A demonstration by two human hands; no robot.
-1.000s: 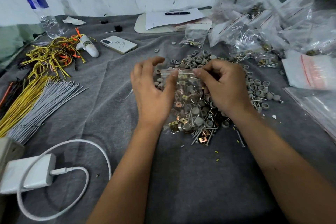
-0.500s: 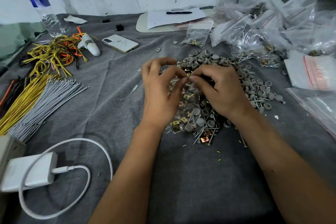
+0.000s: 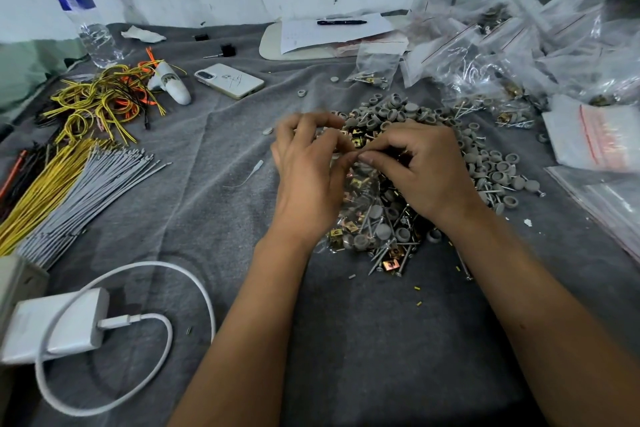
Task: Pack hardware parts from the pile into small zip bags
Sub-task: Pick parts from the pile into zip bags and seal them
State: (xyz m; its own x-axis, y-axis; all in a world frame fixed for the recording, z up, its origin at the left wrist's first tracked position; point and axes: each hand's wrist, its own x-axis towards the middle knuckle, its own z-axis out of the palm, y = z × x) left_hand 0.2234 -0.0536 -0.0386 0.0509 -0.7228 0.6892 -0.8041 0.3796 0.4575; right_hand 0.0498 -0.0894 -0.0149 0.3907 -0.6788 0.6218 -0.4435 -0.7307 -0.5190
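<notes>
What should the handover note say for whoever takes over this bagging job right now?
Left hand and right hand: both pinch the top edge of one small zip bag, fingertips meeting at its middle.
The bag hangs over the pile and already holds grey caps, nails and brass clips.
Done: this bag is filled; filled bags are heaped far right.
Left: finish sealing it, set it aside, then bag the remaining pile.

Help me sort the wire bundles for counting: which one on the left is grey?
The straight grey bundle, fanned out beside the straight yellow bundle. The tangle behind them is yellow, orange and black loops.
</notes>
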